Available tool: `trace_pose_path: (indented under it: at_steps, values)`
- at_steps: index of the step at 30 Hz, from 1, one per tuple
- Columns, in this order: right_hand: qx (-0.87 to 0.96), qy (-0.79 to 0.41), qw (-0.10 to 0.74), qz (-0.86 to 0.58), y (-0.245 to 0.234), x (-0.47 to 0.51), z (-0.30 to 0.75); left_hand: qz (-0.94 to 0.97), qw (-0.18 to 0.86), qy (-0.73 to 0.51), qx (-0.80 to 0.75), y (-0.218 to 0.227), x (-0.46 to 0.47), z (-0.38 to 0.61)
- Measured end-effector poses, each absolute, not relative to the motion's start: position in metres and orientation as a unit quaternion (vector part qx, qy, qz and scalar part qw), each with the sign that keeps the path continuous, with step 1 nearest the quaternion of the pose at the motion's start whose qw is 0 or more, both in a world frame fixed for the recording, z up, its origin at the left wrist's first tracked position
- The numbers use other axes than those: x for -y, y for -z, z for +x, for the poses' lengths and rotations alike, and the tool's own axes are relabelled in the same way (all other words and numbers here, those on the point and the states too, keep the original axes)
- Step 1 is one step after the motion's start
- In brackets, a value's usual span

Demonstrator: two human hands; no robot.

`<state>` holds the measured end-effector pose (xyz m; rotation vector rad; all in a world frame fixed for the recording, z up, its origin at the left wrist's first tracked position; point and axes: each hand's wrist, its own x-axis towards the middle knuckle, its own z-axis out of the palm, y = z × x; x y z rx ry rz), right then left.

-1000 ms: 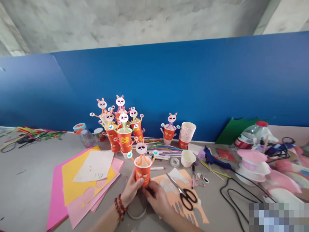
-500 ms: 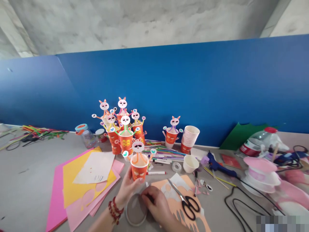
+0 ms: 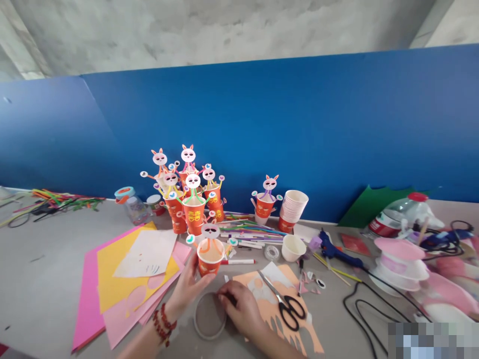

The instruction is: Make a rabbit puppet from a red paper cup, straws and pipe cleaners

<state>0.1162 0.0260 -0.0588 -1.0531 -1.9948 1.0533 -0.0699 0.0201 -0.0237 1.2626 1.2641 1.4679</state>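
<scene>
My left hand (image 3: 189, 286), with a red beaded bracelet at the wrist, is closed round a red paper cup (image 3: 208, 267). A paper rabbit head (image 3: 210, 230) and orange pipe-cleaner arms with round paper ends rise from this cup. My right hand (image 3: 239, 305) rests on the table with its fingers curled and pinched at the edge of a pale ring (image 3: 195, 319), which looks like a roll of tape. Its fingertips are partly hidden. To the right, black-handled scissors (image 3: 288, 311) lie on cut orange paper (image 3: 267, 324).
Several finished rabbit cups (image 3: 194, 214) stand behind the left hand, another rabbit cup (image 3: 264, 209) farther right. Stacked cups (image 3: 293, 209), a single white cup (image 3: 294, 248) and a blue glue gun (image 3: 339, 255) with a black cord follow. Coloured paper (image 3: 90, 299) lies left; a blue partition (image 3: 243, 124) closes the back.
My left hand has lowered the cup slightly and shifted it left, so more of its inside shows. The right hand and the ring stay in place; the view has tilted a little.
</scene>
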Motion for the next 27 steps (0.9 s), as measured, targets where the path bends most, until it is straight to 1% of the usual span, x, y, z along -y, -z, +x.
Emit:
trace_pose_path:
  at_steps: [4, 7, 10, 12, 15, 17, 19, 22, 27]
  values:
    - [0.771, -0.393, 0.315, -0.390, 0.055, -0.027, 0.118, 0.466, 0.419, -0.582, -0.519, 0.034, 0.002, -0.090]
    - [0.781, -0.389, 0.309, -0.379, 0.053, -0.028, 0.119, 0.450, 0.365, -0.595, -0.557, 0.040, 0.022, -0.105]
    - [0.788, -0.390, 0.304, -0.366, 0.053, -0.029, 0.120, 0.455, 0.306, -0.580, -0.603, 0.044, 0.040, -0.120]
    - [0.788, -0.393, 0.302, -0.364, 0.054, -0.029, 0.120, 0.457, 0.276, -0.538, -0.652, 0.044, 0.048, -0.130]
    - [0.788, -0.393, 0.300, -0.366, 0.056, -0.029, 0.120, 0.474, 0.205, -0.433, -0.739, 0.042, 0.056, -0.141]
    - [0.791, -0.390, 0.299, -0.365, 0.056, -0.029, 0.120, 0.491, 0.148, -0.377, -0.771, 0.040, 0.059, -0.147]
    - [0.794, -0.388, 0.298, -0.362, 0.056, -0.029, 0.120, 0.499, 0.110, -0.352, -0.784, 0.042, 0.061, -0.152]
    - [0.793, -0.387, 0.299, -0.363, 0.055, -0.028, 0.120, 0.495, 0.092, -0.346, -0.792, 0.046, 0.061, -0.154]
    - [0.799, -0.378, 0.292, -0.367, 0.049, -0.027, 0.120, 0.501, 0.114, -0.340, -0.787, 0.048, 0.054, -0.147]
